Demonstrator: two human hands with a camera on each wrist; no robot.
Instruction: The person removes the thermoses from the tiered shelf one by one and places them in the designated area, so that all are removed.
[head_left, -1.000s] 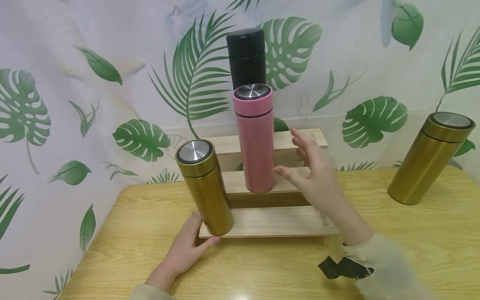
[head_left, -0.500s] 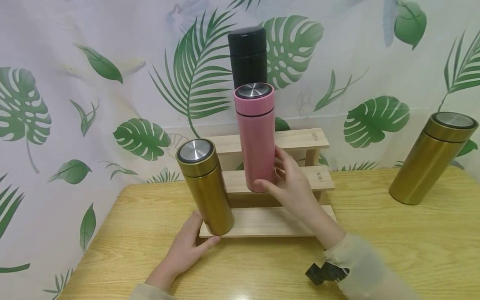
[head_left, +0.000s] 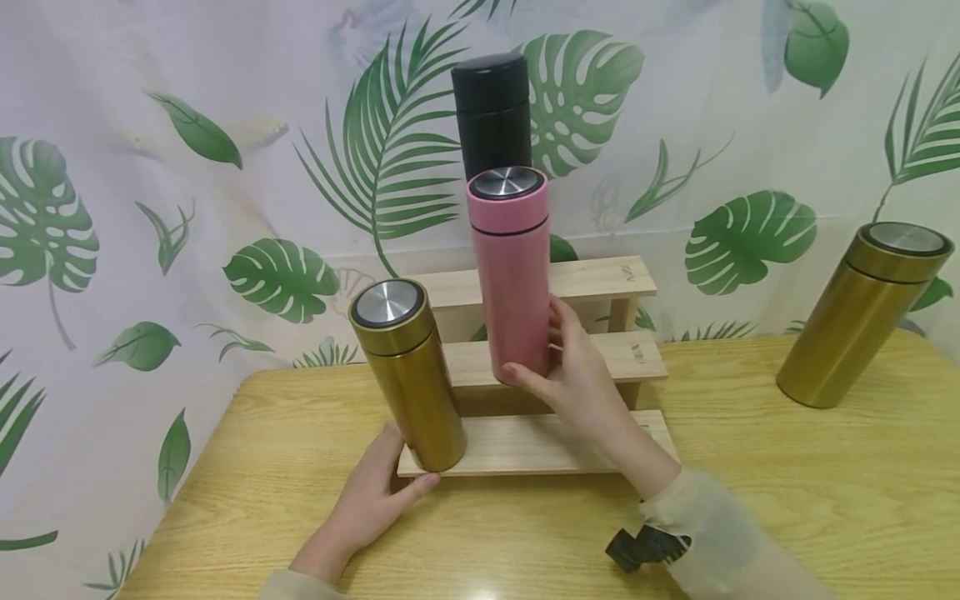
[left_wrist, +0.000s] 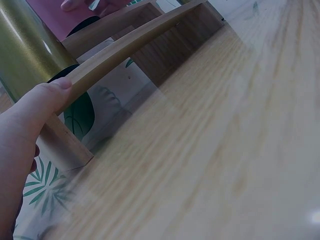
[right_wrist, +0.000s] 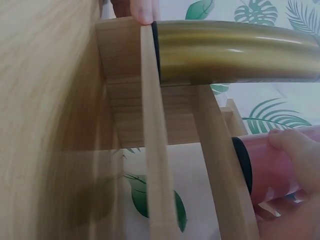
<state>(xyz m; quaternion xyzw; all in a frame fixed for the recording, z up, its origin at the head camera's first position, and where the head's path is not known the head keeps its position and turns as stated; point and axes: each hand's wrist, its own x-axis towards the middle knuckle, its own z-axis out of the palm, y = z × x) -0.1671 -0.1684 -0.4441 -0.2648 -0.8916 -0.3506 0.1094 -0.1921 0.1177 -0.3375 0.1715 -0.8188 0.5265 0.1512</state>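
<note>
A pink thermos bottle (head_left: 512,283) with a steel-topped lid stands on the middle step of a three-step wooden rack (head_left: 540,443). My right hand (head_left: 581,383) grips its lower part, thumb in front and fingers round the right side. On the left end of the bottom step stands a gold thermos bottle (head_left: 411,383). My left hand (head_left: 371,496) holds that end of the rack, its thumb (left_wrist: 62,83) at the front edge of the step beside the bottle's base. Behind the pink bottle rises a black thermos bottle (head_left: 492,112), its lower part hidden.
A second gold thermos bottle (head_left: 858,321) stands on the wooden table (head_left: 735,467) to the right of the rack. A leaf-patterned cloth (head_left: 225,67) hangs behind the table. The black wrist mount (head_left: 648,547) sits at my right sleeve.
My right hand has come in from the right of the pink thermos bottle and taken hold of its lower part. The left hand and the bottles stay in place.
</note>
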